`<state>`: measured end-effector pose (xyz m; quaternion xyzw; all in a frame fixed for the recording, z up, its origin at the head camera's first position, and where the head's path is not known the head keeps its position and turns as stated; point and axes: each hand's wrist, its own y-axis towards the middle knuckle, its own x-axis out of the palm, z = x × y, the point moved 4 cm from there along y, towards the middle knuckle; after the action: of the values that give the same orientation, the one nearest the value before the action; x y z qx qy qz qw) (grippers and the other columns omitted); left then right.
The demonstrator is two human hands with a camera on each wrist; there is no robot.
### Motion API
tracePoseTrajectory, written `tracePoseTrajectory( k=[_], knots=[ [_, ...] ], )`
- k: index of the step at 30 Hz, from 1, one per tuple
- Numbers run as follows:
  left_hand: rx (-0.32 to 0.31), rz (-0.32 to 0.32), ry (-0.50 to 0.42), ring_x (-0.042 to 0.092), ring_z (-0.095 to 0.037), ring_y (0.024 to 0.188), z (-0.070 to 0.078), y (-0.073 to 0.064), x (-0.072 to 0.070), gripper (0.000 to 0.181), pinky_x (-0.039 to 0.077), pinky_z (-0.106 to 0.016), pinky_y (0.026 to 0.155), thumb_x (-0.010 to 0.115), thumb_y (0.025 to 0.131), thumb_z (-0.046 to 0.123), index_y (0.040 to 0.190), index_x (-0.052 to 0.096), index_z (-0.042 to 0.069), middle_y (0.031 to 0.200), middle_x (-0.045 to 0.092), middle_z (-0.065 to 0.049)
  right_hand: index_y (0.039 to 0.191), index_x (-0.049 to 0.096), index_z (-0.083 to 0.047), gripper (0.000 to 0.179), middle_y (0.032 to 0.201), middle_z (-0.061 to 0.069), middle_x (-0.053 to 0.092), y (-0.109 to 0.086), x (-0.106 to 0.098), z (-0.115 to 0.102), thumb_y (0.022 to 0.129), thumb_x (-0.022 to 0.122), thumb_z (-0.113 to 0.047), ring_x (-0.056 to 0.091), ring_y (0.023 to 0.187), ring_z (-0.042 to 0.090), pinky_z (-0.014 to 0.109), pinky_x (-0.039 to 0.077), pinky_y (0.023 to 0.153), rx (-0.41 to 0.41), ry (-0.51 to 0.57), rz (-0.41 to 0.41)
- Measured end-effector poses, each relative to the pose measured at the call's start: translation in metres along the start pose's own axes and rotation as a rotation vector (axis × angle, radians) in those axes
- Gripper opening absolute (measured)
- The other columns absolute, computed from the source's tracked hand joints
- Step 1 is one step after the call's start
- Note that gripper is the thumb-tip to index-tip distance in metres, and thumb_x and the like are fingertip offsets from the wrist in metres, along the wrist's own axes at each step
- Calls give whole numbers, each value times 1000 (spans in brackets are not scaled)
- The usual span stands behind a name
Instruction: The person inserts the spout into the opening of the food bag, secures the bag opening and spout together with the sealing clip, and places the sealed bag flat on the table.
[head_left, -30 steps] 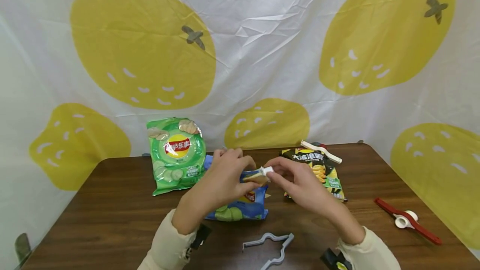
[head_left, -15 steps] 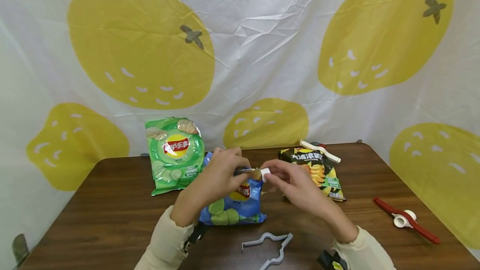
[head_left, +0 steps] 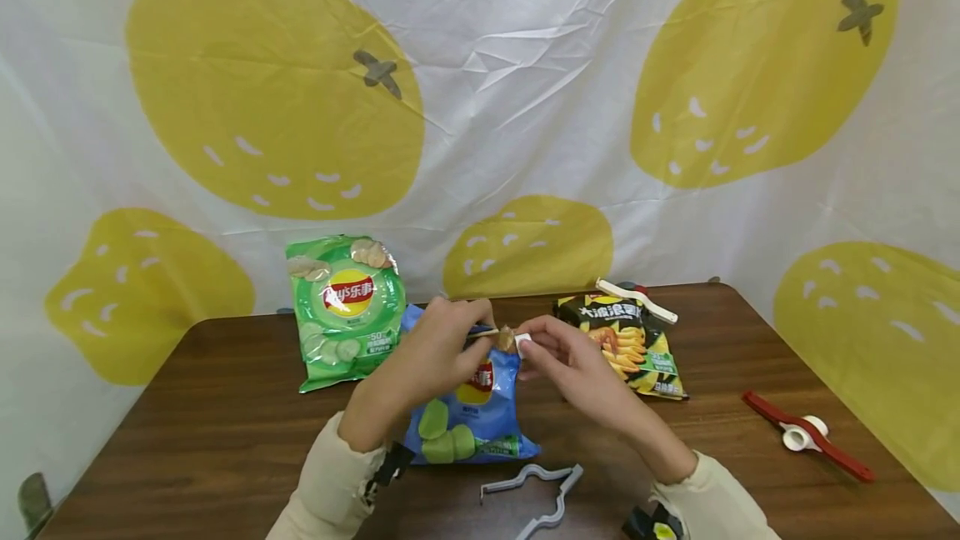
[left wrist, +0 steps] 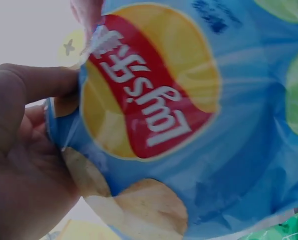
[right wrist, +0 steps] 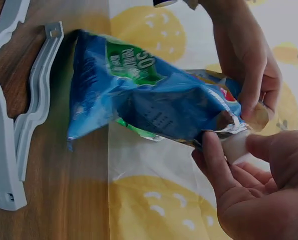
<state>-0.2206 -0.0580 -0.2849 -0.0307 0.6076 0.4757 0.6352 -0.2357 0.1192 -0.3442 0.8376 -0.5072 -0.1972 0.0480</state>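
A blue Lay's chip bag [head_left: 468,419] hangs upright in the head view, its lower edge close over the table. My left hand [head_left: 442,348] grips its top, thumb on the front in the left wrist view, where the bag's logo panel [left wrist: 189,135] fills much of the picture. Between the thumb and fingers of my right hand [head_left: 573,365] is a small white cylindrical piece [right wrist: 235,146], right at the crumpled silver-edged top corner of the bag. The right wrist view also shows my left hand [right wrist: 251,70] behind that corner. What the white piece is, I cannot tell.
In front of the bag lies an opened grey bag clip [head_left: 513,486]. A green Lay's bag [head_left: 348,315] stands at back left. At back right, a black chip bag [head_left: 622,340] lies beneath a white clip [head_left: 637,298]. A red-and-white tool [head_left: 836,457] rests at far right.
The blue bag has swung from tilted to hanging upright, its printed front now facing the head camera. Both hands have shifted slightly left, keeping their grips.
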Motion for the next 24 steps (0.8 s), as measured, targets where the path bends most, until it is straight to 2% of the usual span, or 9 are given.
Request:
tracePoseTrajectory(
  k=[6, 12, 15, 20, 24],
  knots=[
    [7, 45, -14, 45, -6, 56, 0, 1, 0, 14, 37, -34, 71, 68, 86, 7, 80, 57, 14, 63, 52, 11, 119, 61, -5, 23, 107, 11, 71, 0, -5, -4, 104, 54, -21, 68, 87, 28, 42, 57, 73, 20, -59, 1],
    [17, 74, -16, 48, -6, 58, 2, 2, 0, 14, 39, -35, 73, 67, 85, 4, 80, 58, 14, 65, 56, 10, 122, 59, -2, 27, 106, 16, 68, -1, -6, -7, 106, 50, -22, 68, 73, 37, 42, 58, 70, 31, 17, 21],
    [18, 91, -19, 48, -7, 57, 3, 3, 0, 15, 38, -35, 72, 68, 83, 4, 78, 57, 14, 64, 54, 10, 123, 57, 1, 30, 106, 16, 65, -1, -7, -6, 107, 48, -22, 69, 75, 35, 47, 58, 72, 38, 79, 38],
    [17, 110, -18, 45, -6, 55, 3, 3, 0, 17, 36, -33, 70, 68, 83, 4, 77, 56, 14, 61, 50, 11, 127, 55, 4, 32, 107, 13, 66, -2, -6, -6, 106, 49, -21, 70, 80, 25, 47, 57, 77, 43, 180, 37],
    [21, 124, 3, 43, -5, 54, 5, 4, 0, 18, 34, -32, 69, 68, 83, 4, 76, 55, 14, 60, 50, 11, 128, 56, 3, 32, 111, 15, 69, -3, -6, -10, 105, 52, -19, 72, 82, 25, 47, 57, 80, 27, 175, 44]
  ],
)
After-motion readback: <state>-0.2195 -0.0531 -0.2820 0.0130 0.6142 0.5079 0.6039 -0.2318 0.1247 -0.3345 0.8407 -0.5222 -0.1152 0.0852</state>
